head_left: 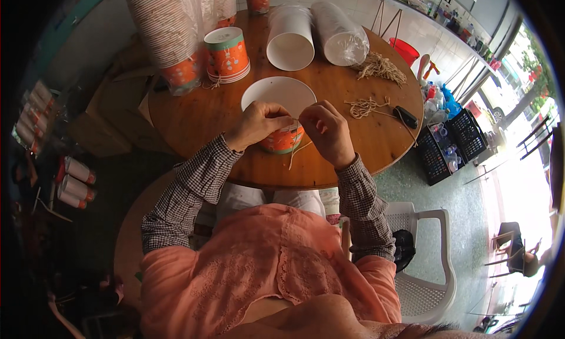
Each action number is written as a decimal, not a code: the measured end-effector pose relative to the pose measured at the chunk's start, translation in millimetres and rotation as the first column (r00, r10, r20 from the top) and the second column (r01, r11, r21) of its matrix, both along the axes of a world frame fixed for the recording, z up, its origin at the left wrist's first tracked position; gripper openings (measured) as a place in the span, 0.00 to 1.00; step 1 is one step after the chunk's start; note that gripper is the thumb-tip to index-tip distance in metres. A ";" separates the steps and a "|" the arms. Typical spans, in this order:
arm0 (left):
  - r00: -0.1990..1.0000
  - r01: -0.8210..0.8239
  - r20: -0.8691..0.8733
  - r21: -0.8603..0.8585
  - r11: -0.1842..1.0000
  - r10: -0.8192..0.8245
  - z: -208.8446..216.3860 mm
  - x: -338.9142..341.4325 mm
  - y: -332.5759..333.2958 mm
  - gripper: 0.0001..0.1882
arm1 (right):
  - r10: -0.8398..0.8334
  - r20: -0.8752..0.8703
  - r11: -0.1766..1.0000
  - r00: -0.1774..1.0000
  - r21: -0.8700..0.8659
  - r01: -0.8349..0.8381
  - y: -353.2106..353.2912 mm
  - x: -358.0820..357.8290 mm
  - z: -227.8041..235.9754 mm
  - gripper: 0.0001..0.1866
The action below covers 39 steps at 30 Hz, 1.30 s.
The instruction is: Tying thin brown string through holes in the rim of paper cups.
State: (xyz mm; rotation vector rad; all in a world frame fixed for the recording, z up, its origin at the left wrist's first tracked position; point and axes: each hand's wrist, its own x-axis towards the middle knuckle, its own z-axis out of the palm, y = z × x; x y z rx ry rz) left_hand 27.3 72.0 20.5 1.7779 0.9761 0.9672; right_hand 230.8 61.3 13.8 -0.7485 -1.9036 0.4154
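Note:
An orange paper bucket [282, 141] with a white inside stands upright near the front edge of the round wooden table [194, 127]. My left hand [263, 124] is at its near rim, thumb and fingers pinched together. Beside it, my right hand [327, 133] is also closed in a pinch, a little to the right. A thin beige string [292, 156] runs between my fingertips, and its loose ends hang down in front of the bucket. My fingertips partly hide the rim and the string there.
Behind stand an upside-down orange bucket [228, 55] and tall bagged bucket stacks [159, 30]. Two white bucket stacks [290, 49] lie on their sides. At right are a string bundle [382, 69], loose string [366, 107] and a black-handled object [405, 117]. A white chair [444, 256] stands beside me.

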 end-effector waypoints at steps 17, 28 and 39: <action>0.965 -0.090 0.248 0.008 0.996 0.085 2.6 3.5 -4.6 0.06 | -0.068 0.256 0.998 0.964 0.026 0.063 -14.7 -5.4 22.5 0.04; 0.975 -0.111 0.195 0.028 0.993 0.103 2.9 6.3 -10.5 0.09 | 0.021 -0.119 0.977 0.993 -0.208 -0.045 10.7 -17.6 5.7 0.06; 0.944 -0.083 0.320 0.003 0.997 0.077 -5.6 3.0 -4.4 0.07 | 0.040 -0.367 0.881 0.929 -0.427 -0.206 4.3 -19.3 -9.6 0.09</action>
